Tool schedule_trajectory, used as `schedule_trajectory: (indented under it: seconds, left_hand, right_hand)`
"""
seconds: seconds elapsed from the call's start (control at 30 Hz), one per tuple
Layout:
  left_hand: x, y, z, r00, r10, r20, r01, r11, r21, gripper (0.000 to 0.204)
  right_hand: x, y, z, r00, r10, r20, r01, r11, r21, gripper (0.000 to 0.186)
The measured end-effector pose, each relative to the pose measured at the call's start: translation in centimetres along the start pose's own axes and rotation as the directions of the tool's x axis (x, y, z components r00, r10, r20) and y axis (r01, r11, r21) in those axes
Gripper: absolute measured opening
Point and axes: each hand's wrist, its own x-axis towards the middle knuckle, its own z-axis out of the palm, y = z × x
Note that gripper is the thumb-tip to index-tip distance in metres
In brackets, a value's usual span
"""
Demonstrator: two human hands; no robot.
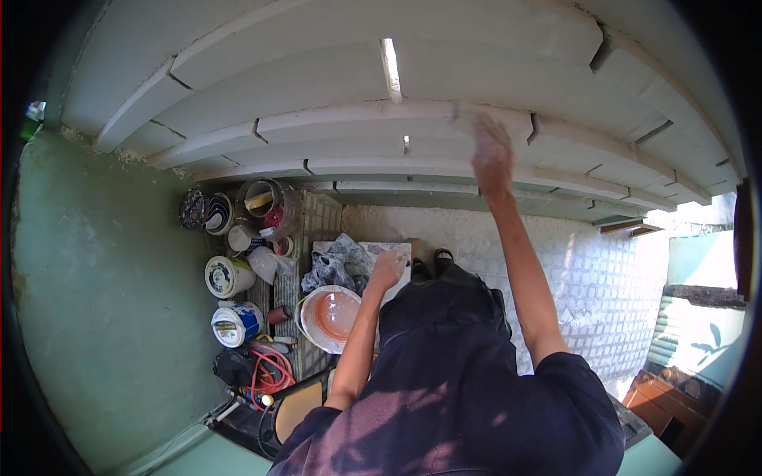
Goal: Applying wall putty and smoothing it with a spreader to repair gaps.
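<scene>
My right hand point(493, 155) is raised high against the pale ledged wall point(357, 119), its fingers smeared by motion. A faint greyish blur shows just left of its fingertips; whether the hand grips anything is unclear. Lower down, my left hand point(387, 270) hangs with its fingers curled in, above a pale flat board point(394, 293). What it holds, if anything, is hidden. Close to my left forearm stands a white bucket point(332, 319) with an orange-pink inside. Crumpled grey plastic bags point(347, 258) lie on the board beside that hand.
Along the green wall point(95, 301) at left stand several tubs, among them a white-lidded one point(228, 277) and a blue-and-white one point(236, 324). A clear container point(274, 208) sits farther back. Coiled red hose point(271, 371) lies near a tan panel point(302, 408). Patterned paving point(595, 293) stretches right.
</scene>
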Motion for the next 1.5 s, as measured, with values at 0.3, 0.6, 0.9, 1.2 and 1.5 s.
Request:
schedule_trajectory:
  seconds: [0.3,0.6,0.9,1.2,1.5]
  left_hand:
    - [-0.8,-1.8,-1.9,0.993,-0.093,-0.078,0.098,0.994,0.051,0.028]
    - [-3.2,-3.8,-3.3,0.982,-0.155,-0.104,0.155,0.988,-0.012,0.035]
    - [-6.9,-6.5,-1.8,0.951,-0.297,0.080,0.293,0.954,0.056,0.033]
    - [-10.3,-8.3,-2.7,0.940,-0.325,-0.107,0.325,0.946,-0.017,0.033]
    - [-4.7,-7.4,-2.3,0.987,-0.158,0.024,0.158,0.987,0.005,0.033]
  right_hand:
    - [-1.8,-0.9,3.3,0.962,0.159,-0.222,-0.164,0.987,-0.001,0.051]
    - [-3.4,-0.8,1.4,0.897,0.350,-0.270,-0.290,0.927,0.236,0.036]
    - [-4.9,-4.1,7.0,0.902,0.389,-0.187,-0.310,0.886,0.345,0.038]
    - [-6.3,-1.7,1.9,0.738,0.619,-0.268,-0.544,0.781,0.306,0.035]
    - [-6.1,-3.4,6.8,0.859,0.497,-0.126,-0.434,0.836,0.337,0.040]
